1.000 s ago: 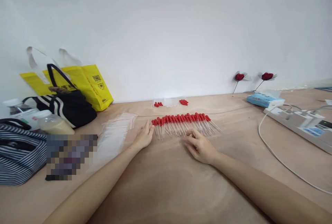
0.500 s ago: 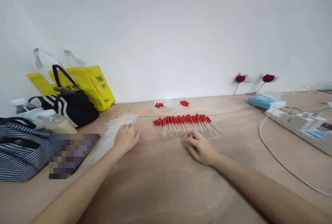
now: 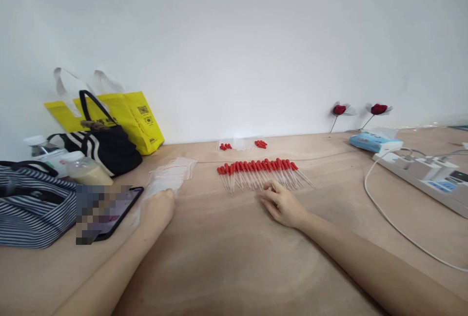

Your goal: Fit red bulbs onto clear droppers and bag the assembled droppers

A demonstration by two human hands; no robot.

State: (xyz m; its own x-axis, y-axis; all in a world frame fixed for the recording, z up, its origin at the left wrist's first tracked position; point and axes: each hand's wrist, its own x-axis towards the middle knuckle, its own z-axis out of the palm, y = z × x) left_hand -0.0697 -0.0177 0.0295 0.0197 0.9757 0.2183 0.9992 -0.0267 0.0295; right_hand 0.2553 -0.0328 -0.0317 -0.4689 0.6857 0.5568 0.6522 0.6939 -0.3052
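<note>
Okay, slim translucent sticks with red bulb-shaped tops (image 3: 259, 166) are lying side by side in a long row mid-table, red ends toward the wall, thin ends fanning toward the person. Right hand (image 3: 283, 205) is resting just at the near edge of that row, overlapping some thin tips in view; can't tell if it's touching them. Its fingers are curling loosely, a gap showing between index and thumb, nothing visible in them. Left hand (image 3: 158, 209) is lying over the near part of a spread stack of flat clear plastic zip bags with red seal lines (image 3: 171, 172), left of the row; its fingers are curling under, fingertips hidden, so can't tell whether they're pinching a bag.

Behind the row, small red pieces (image 3: 261, 144) are sitting in two clusters at either end of a flat clear plastic sheet or bag (image 3: 239, 144) near the white wall (image 3: 234, 52). Left of the zip bags, a dark-edged phone, partly pixelated (image 3: 119, 214), is lying beside a blue-and-white striped fabric bag (image 3: 32, 213). Beyond it, a white-lidded clear jar with cream-coloured contents (image 3: 89, 172), a black bag with white stripes (image 3: 119, 152) and a yellow bag with white handles (image 3: 148, 133) are crowding together. Far right, a blue tissue pack (image 3: 367, 142) is lying by a white power strip (image 3: 413, 174).
</note>
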